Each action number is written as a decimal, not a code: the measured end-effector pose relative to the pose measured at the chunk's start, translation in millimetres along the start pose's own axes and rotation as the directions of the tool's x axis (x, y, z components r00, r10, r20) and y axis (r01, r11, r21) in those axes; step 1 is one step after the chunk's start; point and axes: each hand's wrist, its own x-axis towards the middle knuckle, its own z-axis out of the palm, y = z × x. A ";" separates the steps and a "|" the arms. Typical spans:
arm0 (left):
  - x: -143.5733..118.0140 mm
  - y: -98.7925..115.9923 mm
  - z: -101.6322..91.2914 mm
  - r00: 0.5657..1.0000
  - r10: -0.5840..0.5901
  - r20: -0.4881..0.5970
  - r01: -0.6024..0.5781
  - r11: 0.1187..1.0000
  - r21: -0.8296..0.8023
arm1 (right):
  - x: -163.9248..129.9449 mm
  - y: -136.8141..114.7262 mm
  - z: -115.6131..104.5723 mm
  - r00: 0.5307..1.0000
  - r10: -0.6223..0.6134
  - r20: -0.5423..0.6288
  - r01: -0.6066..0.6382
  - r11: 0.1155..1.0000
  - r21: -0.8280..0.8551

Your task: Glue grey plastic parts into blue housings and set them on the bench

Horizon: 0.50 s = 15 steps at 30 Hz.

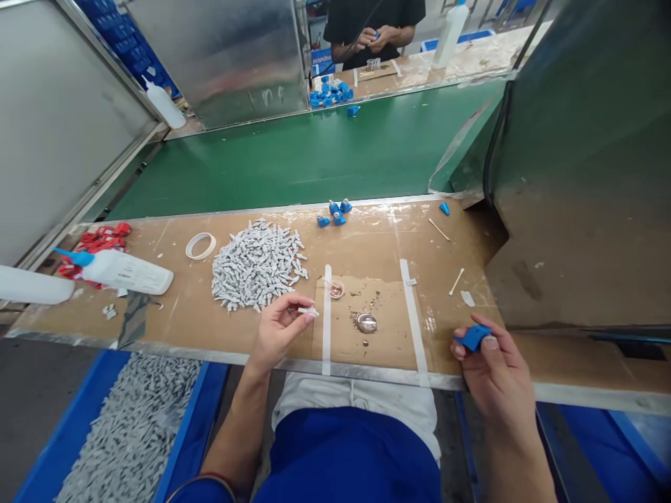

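Nearest to us, our blue-clad lap sits below the table edge, with a blue plastic bin of small grey parts at our left knee; above it our left hand rests over the near edge of the brown cardboard-covered worktable, thumb and fingertips pinched together on a small white plastic piece; our right hand hovers at the table's near right edge, fingers and thumb closed around a small blue plastic part, which sits against the thumb tip. Just behind the left hand lies a heap of small white plastic pieces, and beside that heap, to the left, a white ring of tape; farther left a white squeeze bottle with a blue nozzle lies on its side, near a cluster of red plastic parts. Between our hands, inside two white tape strips, we see a small round metal dish and a smaller pinkish cap; a few loose blue plastic parts rest at the far edge of the table, next to the green conveyor belt; thin wooden swabs lie well right of centre. Across the belt, a person in a black shirt holds something small in both hands, beside a pile of blue parts and an upright white bottle.
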 end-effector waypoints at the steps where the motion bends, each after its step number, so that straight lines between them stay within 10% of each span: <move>1: -0.7 1.3 0.3 1.000 -0.008 -0.002 0.008 1.000 0.026 | -0.3 0.0 0.0 1.000 0.003 -0.002 -0.003 1.000 0.000; 15: 0.1 -1.5 1.4 1.000 0.017 0.013 -0.018 0.995 0.093 | 1.9 3.1 -5.5 0.999 0.014 0.029 -0.013 1.000 -0.016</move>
